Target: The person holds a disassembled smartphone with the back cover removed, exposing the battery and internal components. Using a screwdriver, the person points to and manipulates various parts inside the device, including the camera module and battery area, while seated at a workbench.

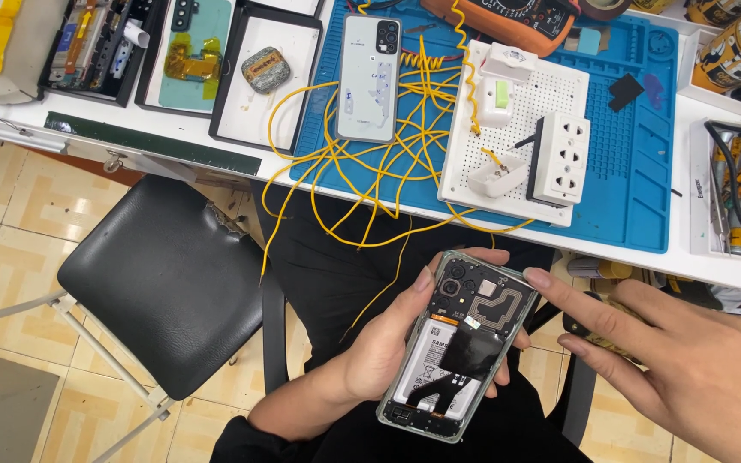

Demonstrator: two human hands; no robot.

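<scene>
Cradling an opened phone point(462, 343) over my lap, my left hand point(388, 343) wraps it from underneath, thumb up along the left edge and fingertips curling over the right, which keeps the exposed back facing up and steady. The back cover is off, so I see a flat white battery, a glossy black strip laid across it, a dark board with a squared coil pattern, and round camera lenses at the top corner, all framed by a thin pale rim. My right hand point(688, 360) comes in from the right with its forefinger stretched out, tip just at the phone's upper right corner; the other fingers fold loosely around a dark handle, perhaps a small tool, though I cannot tell what it is. Beyond, on the white workbench point(216, 154), a blue rubbery mat point(636, 171) carries the pale grey back cover point(369, 77), a loose tangle of thin yellow wire point(370, 171) and a white perforated board with a socket block point(559, 159). A black padded chair point(165, 283) with a torn edge stands to my left on beige tiles.
</scene>
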